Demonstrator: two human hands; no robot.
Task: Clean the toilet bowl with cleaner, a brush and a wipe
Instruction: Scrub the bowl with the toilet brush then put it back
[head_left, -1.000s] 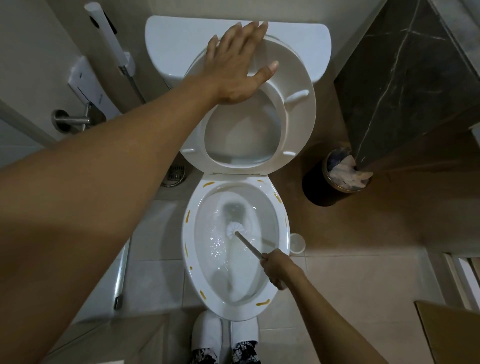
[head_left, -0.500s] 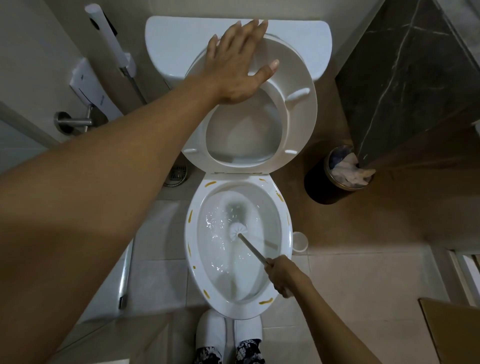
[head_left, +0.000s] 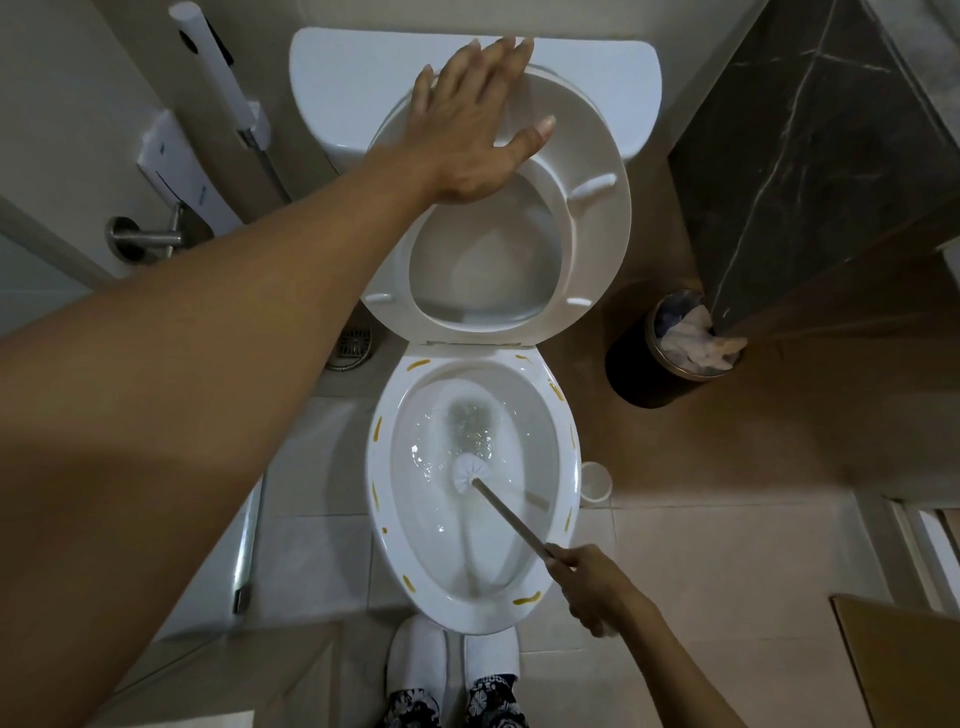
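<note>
The left hand (head_left: 470, 122) presses flat, fingers straight, on the raised seat (head_left: 592, 218) to keep it up. The right hand (head_left: 589, 584) wraps its grip around the brush (head_left: 472, 473) handle, head low in the toilet bowl (head_left: 379, 499), scrubbing at the waterline.

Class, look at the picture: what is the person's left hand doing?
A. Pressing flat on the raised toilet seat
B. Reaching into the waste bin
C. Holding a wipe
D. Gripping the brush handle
A: the left hand lies with straight fingers on the raised toilet seat, while the right hand grips the brush.
</note>
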